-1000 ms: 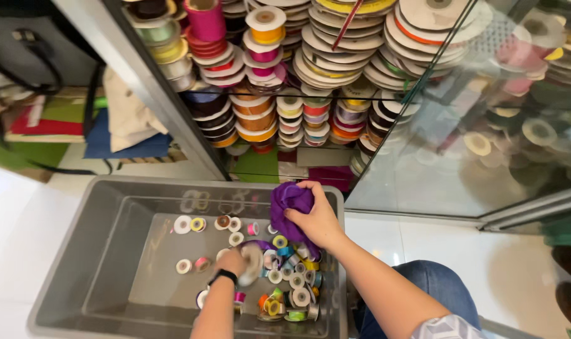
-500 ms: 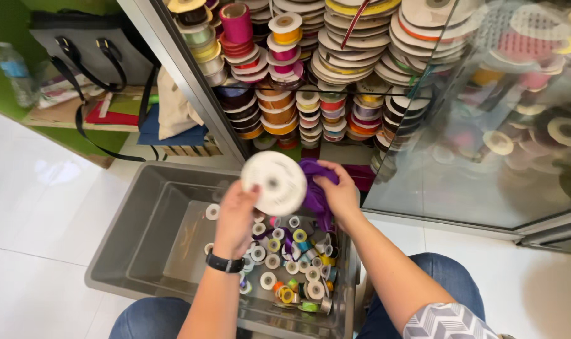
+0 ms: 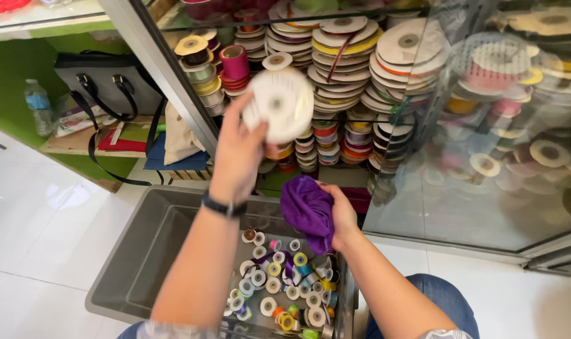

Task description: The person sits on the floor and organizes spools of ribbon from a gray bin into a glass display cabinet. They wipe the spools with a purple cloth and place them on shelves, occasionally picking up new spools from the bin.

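Head view: white spool between left-hand fingers

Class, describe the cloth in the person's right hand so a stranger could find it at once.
Start at the grey plastic bin on the white floor, below the glass cabinet of ribbon spools. Over its far right corner, the right hand grips a crumpled purple cloth. It is soft and bunched, unlike the small hard spools lying in the bin.

The spool is white. The cloth is purple. The bin is grey, and the small spools in it are white, yellow, pink and orange. The wristband is black. The shelf spools are yellow, orange, pink and white. The bag is grey with black handles.
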